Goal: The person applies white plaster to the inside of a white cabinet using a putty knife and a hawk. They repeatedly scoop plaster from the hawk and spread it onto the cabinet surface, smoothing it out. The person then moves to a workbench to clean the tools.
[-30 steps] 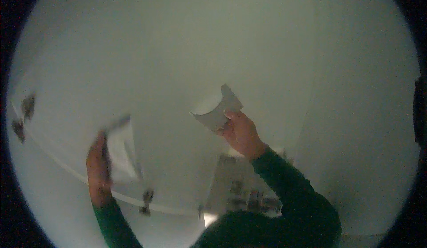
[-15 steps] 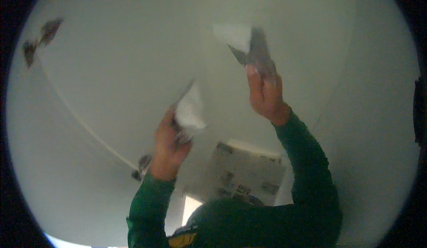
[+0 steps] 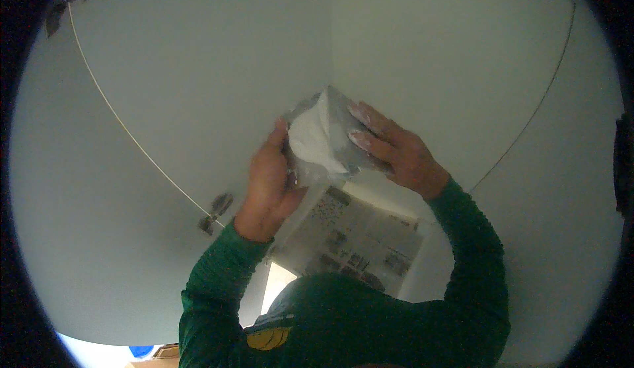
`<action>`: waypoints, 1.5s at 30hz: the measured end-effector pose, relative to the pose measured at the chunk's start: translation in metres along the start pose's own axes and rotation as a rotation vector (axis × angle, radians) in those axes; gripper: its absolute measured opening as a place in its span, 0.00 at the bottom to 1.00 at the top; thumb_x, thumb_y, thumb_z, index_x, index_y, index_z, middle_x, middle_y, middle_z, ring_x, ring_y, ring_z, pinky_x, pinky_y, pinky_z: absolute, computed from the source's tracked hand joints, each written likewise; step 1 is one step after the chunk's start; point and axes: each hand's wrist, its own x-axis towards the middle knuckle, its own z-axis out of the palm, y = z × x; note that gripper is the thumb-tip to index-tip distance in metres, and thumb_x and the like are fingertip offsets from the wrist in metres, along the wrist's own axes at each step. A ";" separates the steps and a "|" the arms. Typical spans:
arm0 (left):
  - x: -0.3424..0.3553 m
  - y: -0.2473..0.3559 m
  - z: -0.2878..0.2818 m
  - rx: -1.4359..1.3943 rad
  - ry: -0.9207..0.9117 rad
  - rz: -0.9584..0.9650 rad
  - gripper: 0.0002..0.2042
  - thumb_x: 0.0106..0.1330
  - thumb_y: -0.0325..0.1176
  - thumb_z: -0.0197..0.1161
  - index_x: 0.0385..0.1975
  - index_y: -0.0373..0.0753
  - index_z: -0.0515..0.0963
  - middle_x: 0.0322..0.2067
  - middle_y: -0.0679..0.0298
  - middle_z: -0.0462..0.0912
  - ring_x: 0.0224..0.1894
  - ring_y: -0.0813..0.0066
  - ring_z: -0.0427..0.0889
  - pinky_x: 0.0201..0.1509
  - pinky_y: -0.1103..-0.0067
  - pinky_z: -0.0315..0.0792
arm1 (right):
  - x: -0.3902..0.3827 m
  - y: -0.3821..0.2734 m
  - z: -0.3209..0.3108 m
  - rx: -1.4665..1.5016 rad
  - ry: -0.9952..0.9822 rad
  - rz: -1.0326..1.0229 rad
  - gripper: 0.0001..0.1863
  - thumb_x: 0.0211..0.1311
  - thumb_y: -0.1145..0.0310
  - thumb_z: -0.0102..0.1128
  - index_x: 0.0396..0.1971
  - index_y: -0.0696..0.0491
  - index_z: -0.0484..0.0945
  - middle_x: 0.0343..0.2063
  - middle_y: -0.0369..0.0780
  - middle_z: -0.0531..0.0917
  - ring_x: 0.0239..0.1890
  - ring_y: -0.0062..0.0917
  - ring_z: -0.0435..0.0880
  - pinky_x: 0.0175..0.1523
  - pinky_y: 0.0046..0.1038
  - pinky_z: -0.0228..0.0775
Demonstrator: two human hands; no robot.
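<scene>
In front of my chest, both hands hold thin, shiny grey sheets, which meet or overlap. They carry a mass of white paste-like or powdery material; which of these it is, I cannot tell. My left hand wraps the left edge, its thumb low and fingertips at the upper side. From the right, my right hand presses its fingers over the grey face, with whitish smears on the fingertips. The lower part of the held piece looks see-through and crumpled. Each hand's underside is hidden.
Below the hands lies a printed paper sheet with dark pictures. Pale, smooth surfaces surround it. Dark leaf-like shapes sit along a thin pale line at left. A blue object and brown cardboard show at the lower left edge.
The hands were apart, each with a grey sheet and white material. My right hand has come down and the two pieces are now together. The view has also shifted slightly.
</scene>
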 end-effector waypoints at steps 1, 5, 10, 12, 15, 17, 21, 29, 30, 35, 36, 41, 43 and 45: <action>0.004 -0.031 0.038 -0.026 0.015 0.016 0.19 0.72 0.45 0.42 0.54 0.40 0.69 0.48 0.62 0.78 0.47 0.70 0.79 0.50 0.73 0.74 | -0.025 0.020 -0.038 -0.011 -0.022 -0.036 0.30 0.47 0.79 0.64 0.53 0.47 0.71 0.61 0.47 0.66 0.61 0.45 0.67 0.61 0.37 0.67; 0.025 -0.074 0.073 -0.021 0.009 0.080 0.21 0.72 0.46 0.41 0.53 0.36 0.70 0.48 0.60 0.78 0.49 0.67 0.77 0.55 0.71 0.70 | -0.087 0.051 -0.072 -0.017 -0.088 0.126 0.28 0.48 0.84 0.60 0.52 0.50 0.71 0.61 0.48 0.66 0.60 0.43 0.69 0.60 0.36 0.68; 0.045 -0.077 0.052 0.479 0.108 0.567 0.23 0.72 0.46 0.41 0.45 0.30 0.73 0.40 0.58 0.79 0.43 0.71 0.76 0.50 0.76 0.68 | -0.140 0.048 -0.046 0.393 0.022 0.820 0.25 0.51 0.82 0.56 0.52 0.53 0.71 0.57 0.47 0.70 0.57 0.40 0.72 0.59 0.37 0.67; 0.049 -0.084 0.049 0.676 0.114 0.653 0.22 0.72 0.46 0.42 0.41 0.30 0.74 0.35 0.61 0.78 0.39 0.76 0.73 0.45 0.77 0.67 | -0.150 0.045 -0.041 0.563 0.193 0.913 0.21 0.56 0.78 0.53 0.52 0.54 0.71 0.54 0.47 0.72 0.55 0.39 0.72 0.57 0.37 0.67; 0.049 -0.102 0.052 0.935 0.220 0.822 0.21 0.72 0.45 0.42 0.38 0.30 0.74 0.30 0.64 0.76 0.35 0.79 0.69 0.41 0.78 0.66 | -0.152 0.040 -0.034 0.769 0.360 0.759 0.15 0.64 0.70 0.49 0.50 0.54 0.72 0.48 0.46 0.74 0.52 0.37 0.73 0.55 0.36 0.69; 0.055 -0.112 0.054 0.899 0.272 0.830 0.21 0.73 0.44 0.42 0.37 0.30 0.74 0.29 0.64 0.75 0.33 0.80 0.68 0.39 0.77 0.66 | -0.147 0.018 -0.039 0.700 0.217 0.740 0.13 0.66 0.65 0.47 0.47 0.54 0.73 0.43 0.46 0.76 0.47 0.37 0.76 0.52 0.37 0.70; 0.076 -0.121 0.044 0.656 0.238 0.755 0.21 0.73 0.44 0.42 0.38 0.30 0.73 0.30 0.63 0.75 0.34 0.78 0.69 0.40 0.77 0.66 | -0.176 0.027 -0.011 0.362 -0.295 0.790 0.10 0.66 0.63 0.49 0.39 0.53 0.74 0.32 0.45 0.77 0.37 0.36 0.78 0.46 0.38 0.71; 0.094 -0.151 0.002 0.753 0.590 1.163 0.22 0.72 0.46 0.41 0.43 0.29 0.71 0.40 0.59 0.76 0.44 0.71 0.73 0.51 0.77 0.67 | -0.157 0.005 -0.028 1.907 0.810 1.253 0.15 0.61 0.62 0.57 0.44 0.55 0.73 0.36 0.41 0.79 0.43 0.31 0.79 0.50 0.28 0.71; 0.106 -0.163 -0.032 0.745 0.617 1.119 0.22 0.72 0.46 0.41 0.44 0.29 0.70 0.40 0.59 0.77 0.44 0.70 0.74 0.51 0.76 0.67 | -0.153 -0.007 -0.022 1.785 0.742 1.184 0.16 0.61 0.62 0.57 0.45 0.55 0.73 0.38 0.41 0.80 0.43 0.31 0.79 0.49 0.29 0.72; 0.056 -0.150 0.037 1.412 0.277 1.598 0.20 0.69 0.42 0.43 0.46 0.31 0.72 0.39 0.53 0.79 0.41 0.62 0.79 0.49 0.72 0.70 | -0.152 -0.036 -0.051 1.307 0.537 0.857 0.18 0.62 0.63 0.54 0.48 0.56 0.71 0.43 0.42 0.80 0.43 0.31 0.80 0.47 0.32 0.75; 0.046 -0.147 0.033 1.486 0.264 1.484 0.19 0.68 0.41 0.44 0.45 0.31 0.74 0.40 0.51 0.79 0.40 0.59 0.79 0.48 0.72 0.71 | -0.144 -0.038 -0.059 1.267 0.533 0.800 0.18 0.62 0.63 0.54 0.49 0.57 0.71 0.43 0.42 0.80 0.43 0.32 0.80 0.47 0.33 0.75; 0.037 -0.132 0.028 1.304 -0.238 1.334 0.13 0.63 0.38 0.53 0.37 0.35 0.79 0.41 0.51 0.80 0.41 0.53 0.80 0.45 0.69 0.73 | -0.131 -0.037 -0.059 1.399 0.544 0.688 0.19 0.63 0.61 0.52 0.49 0.58 0.70 0.44 0.43 0.79 0.43 0.34 0.80 0.51 0.36 0.74; 0.039 -0.127 0.026 1.305 -0.349 1.282 0.11 0.60 0.35 0.55 0.38 0.37 0.78 0.41 0.52 0.81 0.41 0.53 0.80 0.44 0.68 0.73 | -0.131 -0.035 -0.068 1.385 0.529 0.675 0.20 0.63 0.61 0.52 0.49 0.58 0.70 0.43 0.43 0.79 0.44 0.35 0.80 0.53 0.37 0.73; 0.044 -0.120 0.030 1.434 -0.422 1.371 0.10 0.58 0.32 0.57 0.38 0.38 0.78 0.41 0.53 0.81 0.42 0.53 0.80 0.43 0.67 0.74 | -0.139 -0.030 -0.077 1.074 0.415 0.657 0.20 0.59 0.66 0.56 0.50 0.58 0.69 0.44 0.42 0.78 0.46 0.32 0.78 0.55 0.36 0.70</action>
